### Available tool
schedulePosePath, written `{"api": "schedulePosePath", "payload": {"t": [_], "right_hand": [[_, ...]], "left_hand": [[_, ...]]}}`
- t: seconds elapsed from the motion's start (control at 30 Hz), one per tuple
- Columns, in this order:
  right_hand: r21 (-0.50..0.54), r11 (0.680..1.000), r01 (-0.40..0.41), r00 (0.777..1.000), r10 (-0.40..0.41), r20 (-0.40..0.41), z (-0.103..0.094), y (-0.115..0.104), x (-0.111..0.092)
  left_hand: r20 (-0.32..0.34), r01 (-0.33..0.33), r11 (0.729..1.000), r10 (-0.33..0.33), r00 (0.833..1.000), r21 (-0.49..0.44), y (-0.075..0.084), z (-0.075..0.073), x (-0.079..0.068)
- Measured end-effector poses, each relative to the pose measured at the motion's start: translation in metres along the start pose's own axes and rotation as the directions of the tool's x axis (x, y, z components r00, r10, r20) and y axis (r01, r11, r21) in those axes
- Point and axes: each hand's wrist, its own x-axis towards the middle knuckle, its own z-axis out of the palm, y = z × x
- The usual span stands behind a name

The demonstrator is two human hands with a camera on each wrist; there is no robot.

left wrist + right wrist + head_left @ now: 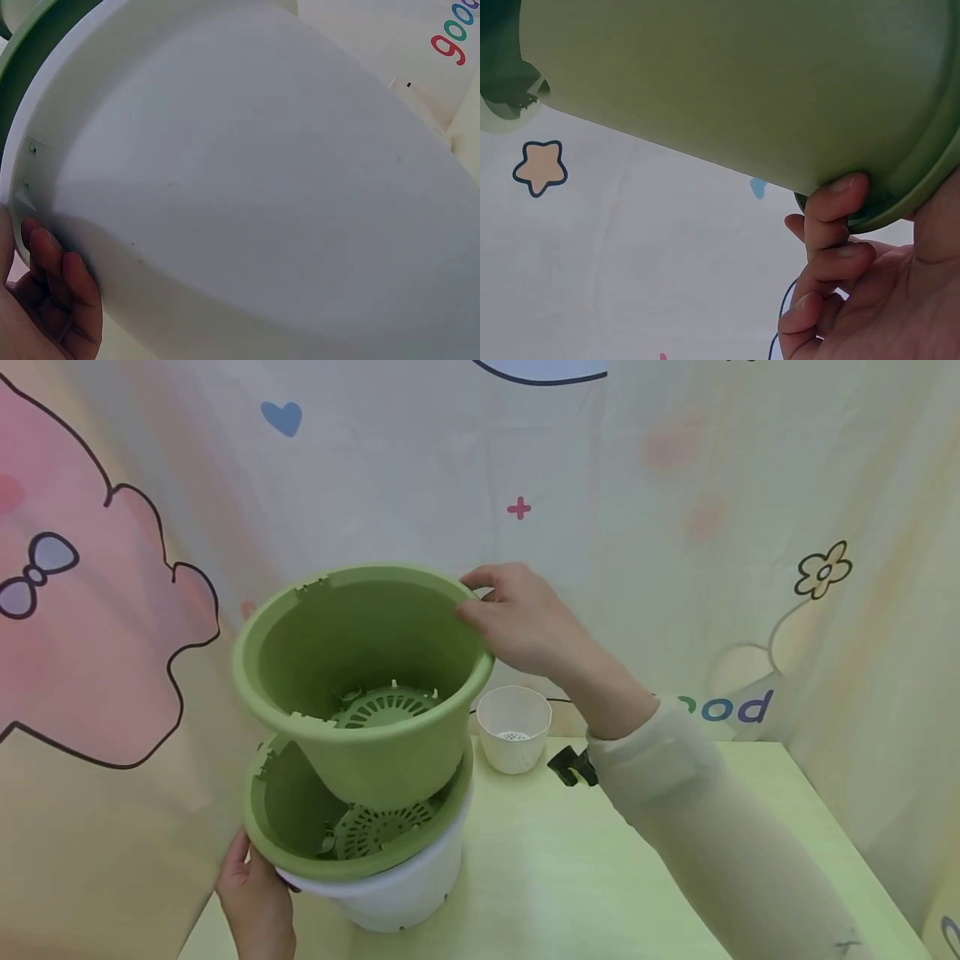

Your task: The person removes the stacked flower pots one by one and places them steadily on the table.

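Note:
With fingers and thumb, my right hand (525, 618) pinches the right rim of a green flower pot (382, 760) with a slotted bottom. This pot is held up and tilted, its base over the mouth of a second green flower pot (337, 867). That second one sits nested inside a white flower pot (408, 893), also tilted. At the lower left, my left hand (258, 897) grips the rim of the nested pair. In the left wrist view, its curled fingers (82, 300) lie under the white pot's rim. Fingers (836, 202) hook under the upper pot's rim in the right wrist view.
A small white pot (513, 752) with a perforated bottom stands at the back of the pale green table (600, 885). Beside it is a small black clip-like item (566, 767), partly behind my right sleeve. A printed curtain (420, 477) hangs behind and at the sides.

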Motion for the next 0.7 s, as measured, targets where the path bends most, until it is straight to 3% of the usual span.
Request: {"api": "schedulePosePath", "payload": {"t": [0.4, 0.7], "right_hand": [[0.009, 0.999, -0.042, 0.998, 0.043, -0.036, -0.024, 0.003, -0.008], [-0.033, 0.997, -0.072, 0.992, 0.068, -0.103, -0.057, 0.018, -0.023]], "left_hand": [[-0.002, -0.035, 0.999, 0.035, 0.999, -0.011, 0.002, 0.002, -0.002], [0.003, -0.034, 0.999, 0.034, 0.999, 0.011, 0.001, 0.002, -0.004]]}}
